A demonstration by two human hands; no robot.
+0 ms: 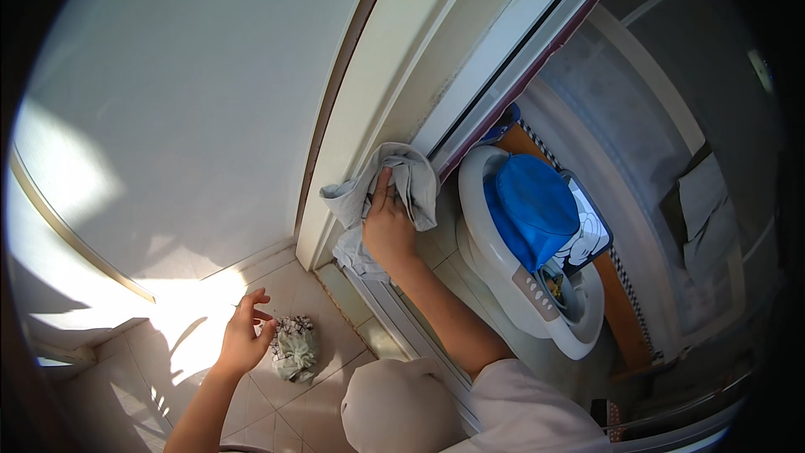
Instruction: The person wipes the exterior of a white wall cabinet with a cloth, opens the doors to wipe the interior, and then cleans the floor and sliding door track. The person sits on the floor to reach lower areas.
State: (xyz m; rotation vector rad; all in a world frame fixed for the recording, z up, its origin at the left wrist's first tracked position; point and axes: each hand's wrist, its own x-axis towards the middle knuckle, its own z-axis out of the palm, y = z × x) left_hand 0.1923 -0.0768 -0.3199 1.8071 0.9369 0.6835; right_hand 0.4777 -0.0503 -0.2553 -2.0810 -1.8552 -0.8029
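Observation:
My right hand (pixel 390 226) is on a crumpled light grey cloth (pixel 418 185), its fingers sunk into the folds. The cloth lies against the lower part of a cream door frame (pixel 377 100), beside the end of a white sliding-door frame (pixel 468 75). Below my wrist, more pale cloth (pixel 358 255) hangs down to the metal floor track (pixel 383 302). My left hand (pixel 245 333) is held over the tiled floor with its fingers loosely bent, holding nothing. Near it is a tied, patterned plastic bag (pixel 295 349).
A white-grey plastic tub-like object (pixel 478 233) stands right of my right arm, with a blue fabric item (pixel 538 201) in it. Behind it is a dark-edged panel with a cartoon glove picture (pixel 588 226). A pale door (pixel 188 75) fills the left. A beige cap (pixel 402 409) blocks the bottom.

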